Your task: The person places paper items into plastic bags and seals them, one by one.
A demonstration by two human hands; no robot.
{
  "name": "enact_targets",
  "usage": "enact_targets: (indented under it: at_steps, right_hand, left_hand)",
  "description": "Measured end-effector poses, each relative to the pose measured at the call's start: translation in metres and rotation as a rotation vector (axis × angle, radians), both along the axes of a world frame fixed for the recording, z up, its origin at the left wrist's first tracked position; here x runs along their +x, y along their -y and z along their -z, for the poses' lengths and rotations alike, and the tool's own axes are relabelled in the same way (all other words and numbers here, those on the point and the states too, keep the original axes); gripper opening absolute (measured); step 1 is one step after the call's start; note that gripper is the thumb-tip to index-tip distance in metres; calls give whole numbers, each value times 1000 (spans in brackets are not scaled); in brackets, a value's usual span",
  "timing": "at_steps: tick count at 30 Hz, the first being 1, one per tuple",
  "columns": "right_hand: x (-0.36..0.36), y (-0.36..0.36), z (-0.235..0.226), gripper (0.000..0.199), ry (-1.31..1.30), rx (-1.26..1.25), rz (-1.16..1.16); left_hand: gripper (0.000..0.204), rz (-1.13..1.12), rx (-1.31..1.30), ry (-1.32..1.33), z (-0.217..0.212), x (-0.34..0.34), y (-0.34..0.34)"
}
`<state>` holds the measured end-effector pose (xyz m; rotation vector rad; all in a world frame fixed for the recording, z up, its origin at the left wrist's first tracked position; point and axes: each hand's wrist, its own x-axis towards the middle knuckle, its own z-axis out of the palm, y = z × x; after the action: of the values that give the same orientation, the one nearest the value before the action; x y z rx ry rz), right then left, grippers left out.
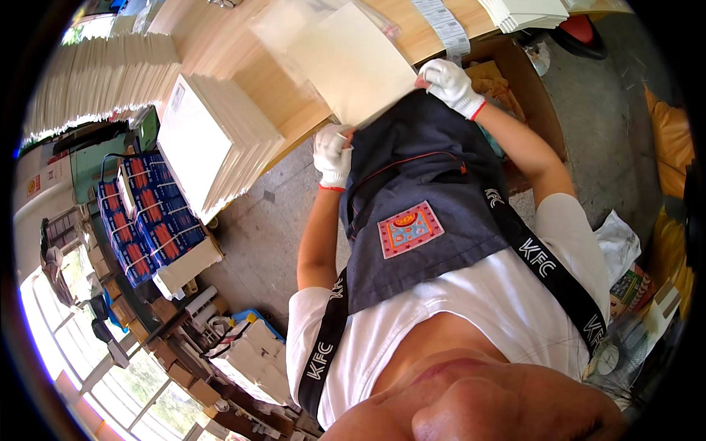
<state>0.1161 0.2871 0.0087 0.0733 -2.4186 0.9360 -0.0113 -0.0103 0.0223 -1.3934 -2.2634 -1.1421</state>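
Note:
A flat cream board lies on the wooden table top, its near edge close to my dark apron. Clear plastic film shows along its left and far sides; I cannot tell whether it wraps the board. My left hand, in a white knit glove with a red cuff, is closed at the board's near left corner. At the near right corner my right hand, gloved the same way, pinches the edge. Bare fingertips show at both gloves.
A stack of white boards stands at the table's left edge, with a longer row of boards beyond. Printed labels and another stack lie far right. Strapped blue boxes sit lower left. A brown carton stands right.

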Motion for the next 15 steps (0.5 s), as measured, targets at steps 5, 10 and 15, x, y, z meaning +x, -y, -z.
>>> enact_targets:
  at_steps: [5, 10, 15]
  right_hand:
    - [-18, 49, 29, 17, 211, -695, 580]
    - [-4, 38, 31, 11, 45, -1025, 679]
    - [66, -35, 61, 21, 466, -753, 815]
  left_hand:
    - [7, -430, 472, 779, 33, 25, -20]
    - [15, -435, 1081, 1432, 25, 28, -36]
    - [12, -358, 1324, 2000, 73, 20, -10]
